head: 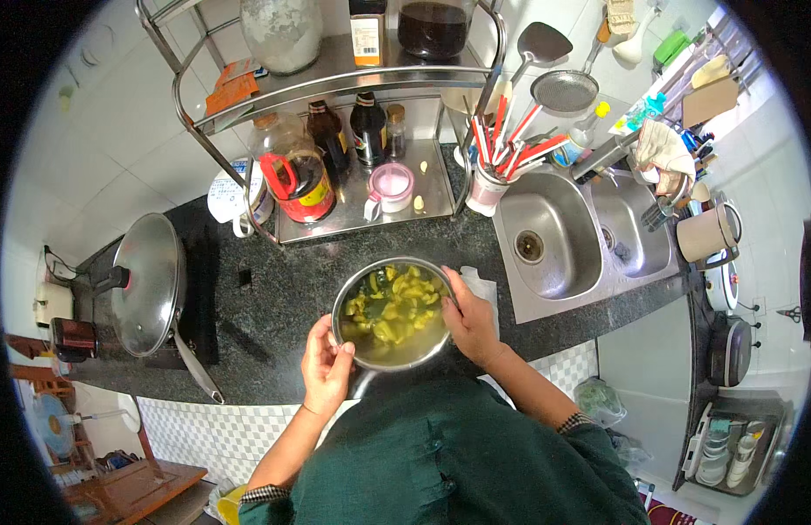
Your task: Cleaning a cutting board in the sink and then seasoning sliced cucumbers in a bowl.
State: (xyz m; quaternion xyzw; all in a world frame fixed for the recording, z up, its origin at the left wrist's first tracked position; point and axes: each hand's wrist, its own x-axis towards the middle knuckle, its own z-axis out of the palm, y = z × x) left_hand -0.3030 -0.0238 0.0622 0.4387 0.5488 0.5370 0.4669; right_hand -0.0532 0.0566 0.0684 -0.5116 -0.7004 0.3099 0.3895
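A round stainless steel bowl (392, 364) is held between my two hands above the dark stone counter's front edge. Inside it lie chopped yellow-green vegetable pieces (399, 308) in cloudy liquid. My left hand (326, 367) grips the rim at the lower left, thumb on the edge. On the right side of the rim is my right hand (469, 316), its fingers around the outside. White paper (482, 292) lies on the counter behind my right hand.
To the left, a lidded wok (149, 282) stands on the cooktop, its handle pointing towards me. A metal rack (353, 79) with bottles and jars is at the back. A double sink (563, 223) and a cup of straws (489, 190) are on the right.
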